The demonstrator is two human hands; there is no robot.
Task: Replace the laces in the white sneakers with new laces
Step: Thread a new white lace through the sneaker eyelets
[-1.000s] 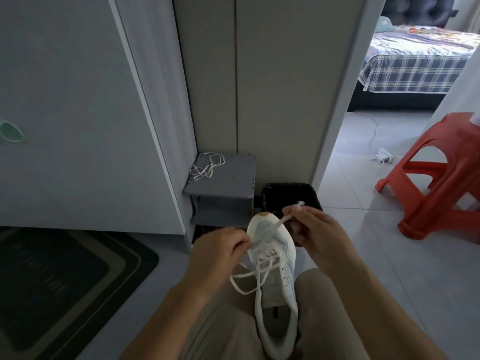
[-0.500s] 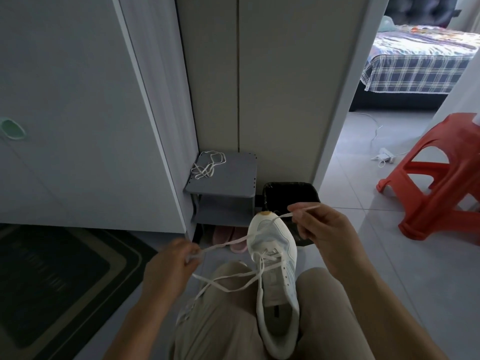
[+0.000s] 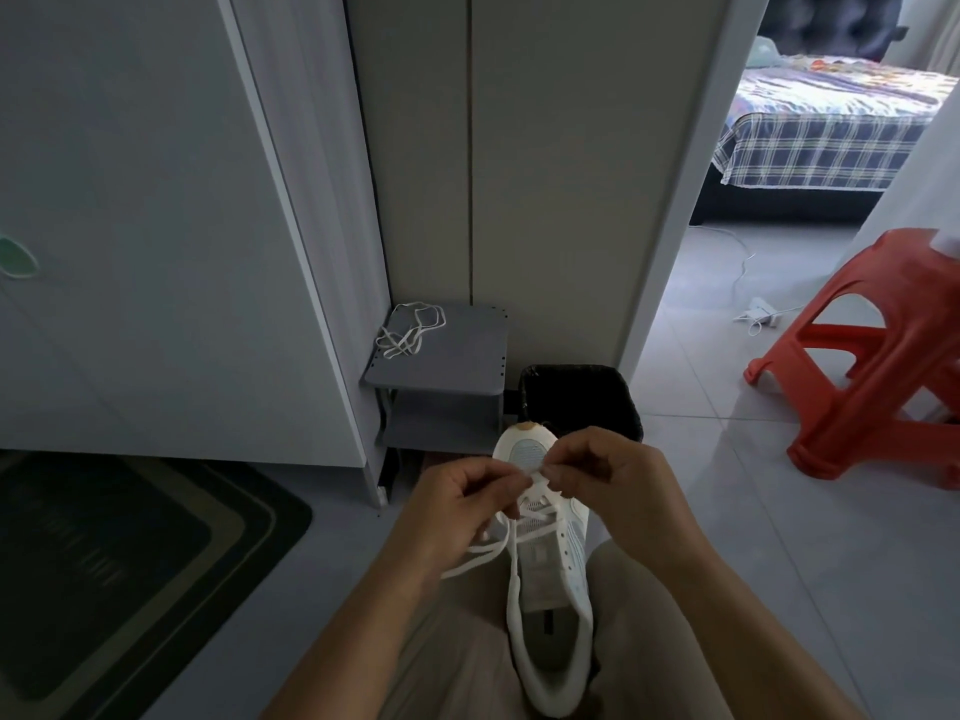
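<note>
Grey floor tiles (image 3: 779,563) run out from where you sit. Nearest you, the white sneaker (image 3: 550,605) lies between your thighs, heel towards you and toe at twelve o'clock. Its lace (image 3: 479,558) crosses the eyelets and trails off at nine o'clock over your left leg. Your left hand (image 3: 457,504) and right hand (image 3: 610,483) meet over the toe-end eyelets, fingers curled, each pinching the lace. A dark mat (image 3: 130,563) lies at nine. Beyond the toe, at twelve, stands a black bin (image 3: 574,368). At eleven, a grey shelf unit (image 3: 457,356) carries a loose lace (image 3: 410,330). A red stool (image 3: 872,366) sits at two, and a bed (image 3: 831,127) farthest off, at one.
</note>
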